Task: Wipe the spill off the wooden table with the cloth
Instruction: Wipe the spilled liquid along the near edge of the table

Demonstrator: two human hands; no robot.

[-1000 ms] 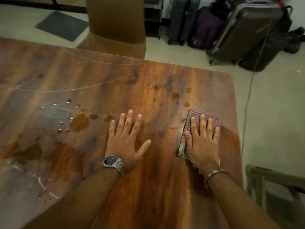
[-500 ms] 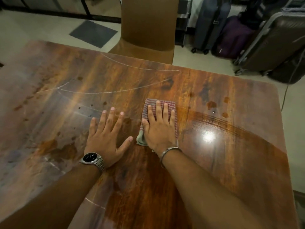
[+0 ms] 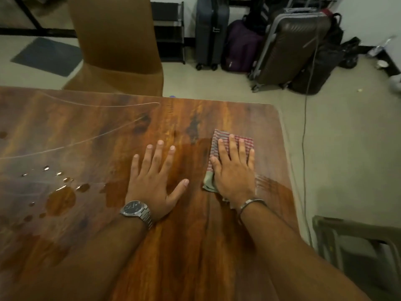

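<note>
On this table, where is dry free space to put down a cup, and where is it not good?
Free: the far strip of the table beyond the fingertips of both hands, and the near middle between the forearms. Crowded or wet: the left part, with puddle and drops; the right side, where the right hand presses the cloth; the left hand lies flat beside it.

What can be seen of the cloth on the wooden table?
The cloth is a folded, soft-looking fabric with red and pale stripes; a plain greenish corner shows at its near-left. It lies flat on the wooden table near the right edge. The right hand presses on it, palm down, fingers spread, covering most of it.
</note>
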